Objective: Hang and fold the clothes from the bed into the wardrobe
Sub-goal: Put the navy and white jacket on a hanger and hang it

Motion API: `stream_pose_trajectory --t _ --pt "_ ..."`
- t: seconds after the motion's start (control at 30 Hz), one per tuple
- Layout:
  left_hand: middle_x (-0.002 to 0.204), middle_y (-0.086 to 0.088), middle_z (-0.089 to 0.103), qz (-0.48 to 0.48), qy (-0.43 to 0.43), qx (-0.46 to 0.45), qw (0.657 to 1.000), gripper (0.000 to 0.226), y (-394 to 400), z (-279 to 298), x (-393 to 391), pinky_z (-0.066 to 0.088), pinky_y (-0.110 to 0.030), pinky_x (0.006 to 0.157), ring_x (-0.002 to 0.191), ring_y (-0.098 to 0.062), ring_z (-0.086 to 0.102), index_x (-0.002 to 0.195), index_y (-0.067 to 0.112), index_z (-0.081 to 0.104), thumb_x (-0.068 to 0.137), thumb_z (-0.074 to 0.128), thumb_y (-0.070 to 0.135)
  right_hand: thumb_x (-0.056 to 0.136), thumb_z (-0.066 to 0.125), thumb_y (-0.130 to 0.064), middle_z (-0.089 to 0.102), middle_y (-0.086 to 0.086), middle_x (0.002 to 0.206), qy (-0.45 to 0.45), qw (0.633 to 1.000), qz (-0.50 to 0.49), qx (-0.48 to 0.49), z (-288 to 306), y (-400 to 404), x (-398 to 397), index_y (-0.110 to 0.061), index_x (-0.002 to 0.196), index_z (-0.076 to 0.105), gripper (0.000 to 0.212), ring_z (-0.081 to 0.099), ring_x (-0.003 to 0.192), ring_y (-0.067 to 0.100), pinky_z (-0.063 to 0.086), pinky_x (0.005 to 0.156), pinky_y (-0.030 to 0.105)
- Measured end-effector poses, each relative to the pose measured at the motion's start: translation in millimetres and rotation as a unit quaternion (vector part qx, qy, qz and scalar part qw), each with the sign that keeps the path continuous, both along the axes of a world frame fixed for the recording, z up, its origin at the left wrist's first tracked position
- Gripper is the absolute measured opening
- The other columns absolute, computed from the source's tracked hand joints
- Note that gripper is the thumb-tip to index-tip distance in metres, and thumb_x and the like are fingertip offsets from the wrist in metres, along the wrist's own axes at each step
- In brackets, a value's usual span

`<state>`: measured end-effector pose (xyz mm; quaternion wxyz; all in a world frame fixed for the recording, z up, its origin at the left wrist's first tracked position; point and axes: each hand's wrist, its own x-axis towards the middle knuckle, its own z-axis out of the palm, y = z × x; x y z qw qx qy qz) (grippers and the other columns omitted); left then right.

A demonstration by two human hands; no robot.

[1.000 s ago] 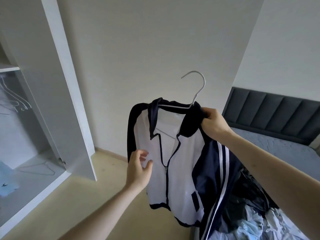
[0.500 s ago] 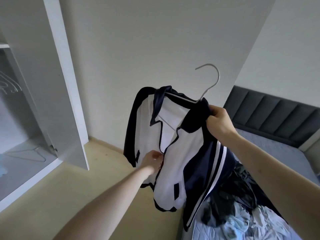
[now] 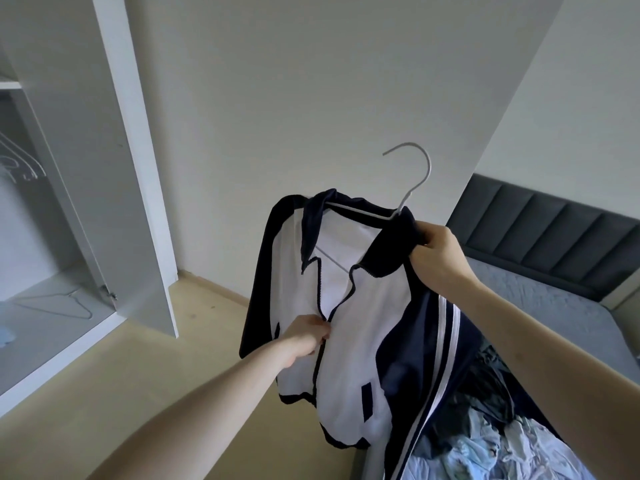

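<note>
A white and navy zip jacket [image 3: 367, 334] hangs on a white wire hanger [image 3: 417, 174] in mid-air in front of me. My right hand [image 3: 434, 249] grips the navy collar and shoulder at the hanger's right end. My left hand [image 3: 306, 336] pinches the zipper at mid-chest, where the two front panels meet. The jacket is open above that point. Its right sleeve with white stripes trails down over a pile of dark and pale blue clothes [image 3: 491, 431] on the bed [image 3: 554, 306].
The open wardrobe [image 3: 45, 306] stands at the left, its white door [image 3: 114, 161] swung out toward me. Empty hangers [image 3: 20, 161] hang inside and one hanger [image 3: 65, 303] lies on its floor. A grey headboard [image 3: 540, 237] backs the bed.
My left hand went from an open touch on the white front panel to pinching the zipper. The jacket and hanger shifted slightly right and lower.
</note>
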<state>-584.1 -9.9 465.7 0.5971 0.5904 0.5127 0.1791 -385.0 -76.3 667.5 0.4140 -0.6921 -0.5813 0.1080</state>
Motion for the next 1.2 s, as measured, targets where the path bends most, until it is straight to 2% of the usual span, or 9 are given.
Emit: stream_pose_trajectory --t 0.3,0.5,0.6,0.77,0.87,0.97,1.03,1.1,1.2 --pt "0.069 -0.001 0.056 0.098 -0.025 0.065 0.993 0.019 -4 33 -27 0.04 -0.031 0.063 0.062 -0.019 0.05 0.079 0.008 0.065 0.084 0.055 0.024 0.087 0.047 -0.004 0.046 -0.007 0.054 0.005 0.998 -0.017 -0.057 -37 4 -15 -0.005 0.073 0.06 0.019 0.033 0.048 0.008 0.027 0.043 0.017" --pt "0.078 -0.008 0.062 0.12 0.0 0.053 0.991 0.019 0 32 -43 0.043 -0.028 0.066 0.071 -0.021 0.055 0.079 0.009 0.067 0.092 0.055 0.017 0.078 0.044 0.001 0.045 -0.01 0.051 0.021 0.998 -0.012 -0.059 -41 8 -23 -0.006 0.073 0.061 0.019 0.034 0.047 0.007 0.028 0.043 0.016" --pt "0.098 -0.008 0.068 0.1 -0.017 0.074 0.992 0.026 9 42 -38 0.04 -0.024 0.072 0.09 -0.021 0.061 0.097 0.006 0.074 0.1 0.049 0.011 0.079 0.044 0.0 0.045 -0.008 0.054 0.019 0.998 -0.013 -0.058 -39 14 -26 -0.004 0.076 0.061 0.018 0.032 0.047 0.008 0.027 0.043 0.018" --pt "0.081 -0.009 0.054 0.108 0.06 0.04 0.992 0.017 15 45 -44 0.035 -0.031 0.069 0.078 -0.023 0.048 0.08 0.006 0.055 0.097 0.05 0.008 0.083 0.045 -0.001 0.049 -0.004 0.057 0.035 0.998 -0.008 -0.06 -39 12 -37 -0.003 0.077 0.063 0.019 0.04 0.054 0.013 0.034 0.05 0.025" --pt "0.084 -0.009 0.061 0.118 0.029 0.056 0.991 0.023 17 51 -44 0.039 -0.033 0.068 0.076 -0.024 0.053 0.078 0.004 0.061 0.098 0.051 0.013 0.08 0.044 0.0 0.051 -0.01 0.054 0.045 0.998 -0.001 -0.048 -35 11 -36 -0.01 0.074 0.065 0.025 0.041 0.051 0.009 0.033 0.046 0.019" --pt "0.109 -0.013 0.069 0.139 -0.032 0.074 0.987 0.029 25 62 -43 0.044 -0.032 0.08 0.099 -0.032 0.065 0.105 0.0 0.072 0.103 0.044 0.008 0.082 0.045 -0.001 0.052 -0.008 0.055 0.039 0.998 -0.003 -0.047 -33 10 -36 -0.009 0.076 0.066 0.024 0.043 0.051 0.01 0.034 0.046 0.019" --pt "0.097 -0.016 0.066 0.141 -0.043 0.063 0.987 0.026 27 67 -43 0.04 -0.031 0.073 0.09 -0.031 0.061 0.099 0.003 0.07 0.102 0.045 0.008 0.086 0.046 -0.003 0.051 -0.009 0.054 0.036 0.998 -0.009 -0.044 -30 11 -34 -0.009 0.076 0.066 0.023 0.042 0.051 0.011 0.034 0.045 0.019" --pt "0.08 -0.011 0.059 0.149 0.037 0.056 0.987 0.014 26 57 -53 0.037 -0.03 0.065 0.072 -0.026 0.052 0.087 0.006 0.062 0.095 0.051 0.011 0.087 0.046 -0.004 0.052 -0.006 0.057 0.031 0.998 -0.017 -0.042 -29 10 -32 -0.006 0.078 0.065 0.021 0.043 0.053 0.013 0.034 0.048 0.021" --pt "0.091 -0.009 0.068 0.124 0.099 0.042 0.986 0.014 20 50 -62 0.044 -0.03 0.072 0.08 -0.023 0.058 0.086 0.006 0.07 0.09 0.059 0.013 0.084 0.045 -0.003 0.045 -0.003 0.056 0.029 0.998 -0.016 -0.054 -34 9 -33 -0.002 0.075 0.057 0.015 0.036 0.052 0.014 0.029 0.047 0.023"
